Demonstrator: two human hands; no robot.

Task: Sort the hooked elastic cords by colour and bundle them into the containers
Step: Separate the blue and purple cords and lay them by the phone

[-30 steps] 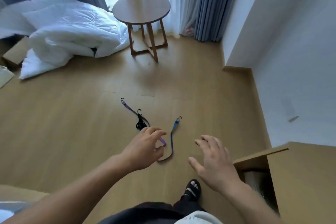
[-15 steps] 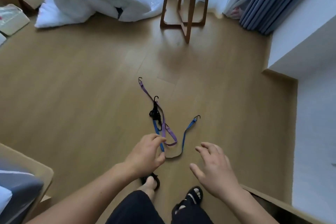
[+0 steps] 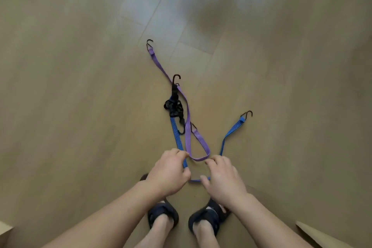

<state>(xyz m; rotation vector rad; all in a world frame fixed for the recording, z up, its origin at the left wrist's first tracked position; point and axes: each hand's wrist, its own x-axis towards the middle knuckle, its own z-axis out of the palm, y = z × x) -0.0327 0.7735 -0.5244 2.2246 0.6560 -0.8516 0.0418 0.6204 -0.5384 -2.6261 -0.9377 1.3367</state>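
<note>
The blue striped elastic cord (image 3: 177, 139) lies in a loose V on the light wooden plank floor (image 3: 80, 86). One hooked end lies out to the right, and the other arm runs up under a tangled black elastic cord (image 3: 174, 106). A purple flat elastic cord (image 3: 188, 127) passes just beside that tangle and loops back near the fingers. The left hand (image 3: 169, 171) pinches the blue cord at its bend. The right hand (image 3: 223, 181) curls over it, but I cannot tell whether it grips. The person's dark strapped sandals (image 3: 163, 215) stand just below.

Purple cord (image 3: 187, 119), blue cord (image 3: 231, 131) and bunched black cord (image 3: 174, 106) lie tangled on the floor.
</note>
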